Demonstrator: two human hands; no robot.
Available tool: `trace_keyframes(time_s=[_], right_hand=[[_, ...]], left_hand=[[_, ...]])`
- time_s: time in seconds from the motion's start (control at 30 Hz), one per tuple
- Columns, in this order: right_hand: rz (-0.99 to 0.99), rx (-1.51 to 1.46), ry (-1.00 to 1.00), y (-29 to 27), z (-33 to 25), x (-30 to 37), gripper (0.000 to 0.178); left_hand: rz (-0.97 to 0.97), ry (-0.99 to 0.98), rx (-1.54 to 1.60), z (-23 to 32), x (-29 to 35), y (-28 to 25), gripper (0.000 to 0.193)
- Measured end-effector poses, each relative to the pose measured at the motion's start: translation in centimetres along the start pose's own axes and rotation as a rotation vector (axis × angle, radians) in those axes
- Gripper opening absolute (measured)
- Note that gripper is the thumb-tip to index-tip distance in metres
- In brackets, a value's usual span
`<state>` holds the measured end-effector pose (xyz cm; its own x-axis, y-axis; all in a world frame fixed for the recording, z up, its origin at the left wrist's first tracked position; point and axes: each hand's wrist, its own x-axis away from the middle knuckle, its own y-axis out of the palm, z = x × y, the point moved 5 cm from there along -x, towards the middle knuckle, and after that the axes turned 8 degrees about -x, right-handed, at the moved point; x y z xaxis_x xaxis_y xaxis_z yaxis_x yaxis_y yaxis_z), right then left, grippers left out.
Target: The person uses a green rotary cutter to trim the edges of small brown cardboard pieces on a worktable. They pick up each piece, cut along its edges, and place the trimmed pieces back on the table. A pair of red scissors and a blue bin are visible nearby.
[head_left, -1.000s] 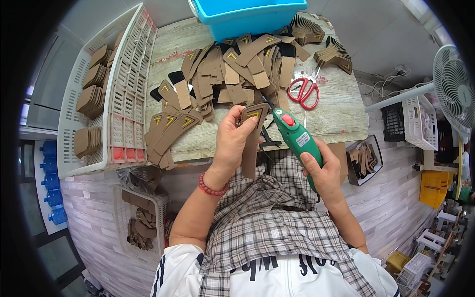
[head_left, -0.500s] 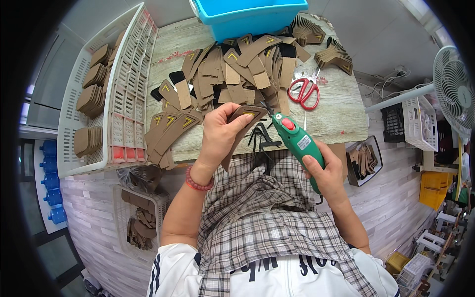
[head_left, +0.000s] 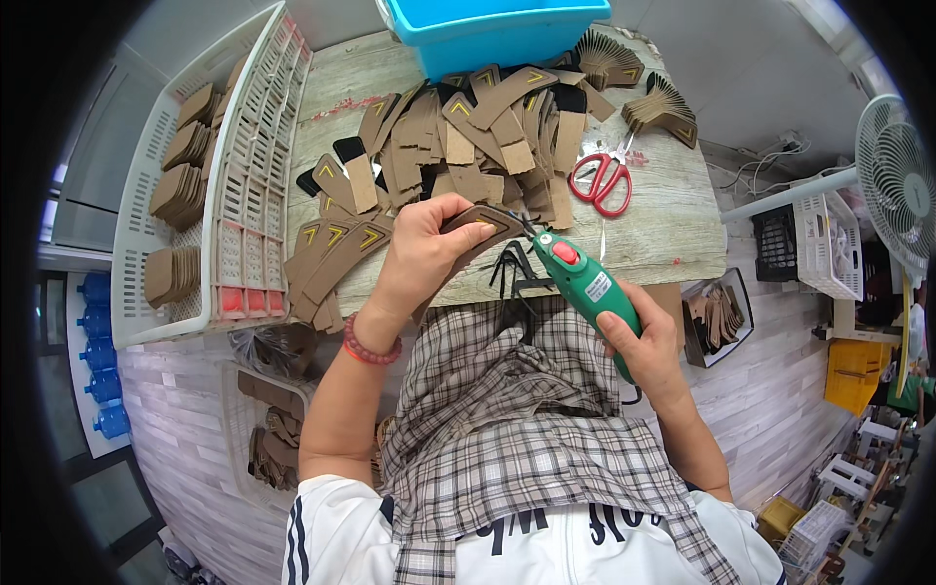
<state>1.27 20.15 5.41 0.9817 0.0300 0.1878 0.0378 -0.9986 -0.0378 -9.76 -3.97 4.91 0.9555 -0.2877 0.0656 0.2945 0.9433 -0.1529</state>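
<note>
Gripping a curved brown cardboard-like strip with a yellow chevron mark (head_left: 483, 222), the left hand (head_left: 424, 249) has its fingers curled over the strip's near end and its thumb on top, holding it just above the front edge of the pale wood-grain table (head_left: 663, 229). The right hand (head_left: 642, 341) is wrapped around the rear of a green handheld power tool with a red button (head_left: 583, 283), whose thin tip meets the strip's right end; the exact point of contact is too small to make out, and the palm hides the tool's back end. Thin black strips (head_left: 512, 273) hang over the table edge under the tool, partly covered by it. Behind the hands lies a loose heap of similar brown pieces (head_left: 478, 136), many overlapping so that single shapes are hard to tell. Red-handled scissors (head_left: 604, 180) lie to the right of the heap. A blue plastic tub (head_left: 492, 24) at the far edge is cut off by the picture's rim. On the left, a white slatted plastic crate (head_left: 249, 185) holds stacked brown pieces.
</note>
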Motion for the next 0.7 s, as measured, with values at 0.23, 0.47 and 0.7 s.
trace_keyframes(time_s=[0.23, 0.47, 0.7], right_hand=[[-0.026, 0.046, 0.026, -0.1, -0.2, 0.1, 0.041], [-0.071, 0.084, 0.034, -0.3, -0.1, 0.2, 0.043], [-0.112, 0.029, 0.098, 0.2, -0.4, 0.1, 0.043]], left_hand=[[-0.096, -0.066, -0.114, 0.0, -0.2, -0.4, 0.012], [-0.231, -0.091, -0.187, 0.5, -0.3, -0.5, 0.01], [-0.351, -0.127, -0.183, 0.2, -0.3, 0.1, 0.01]])
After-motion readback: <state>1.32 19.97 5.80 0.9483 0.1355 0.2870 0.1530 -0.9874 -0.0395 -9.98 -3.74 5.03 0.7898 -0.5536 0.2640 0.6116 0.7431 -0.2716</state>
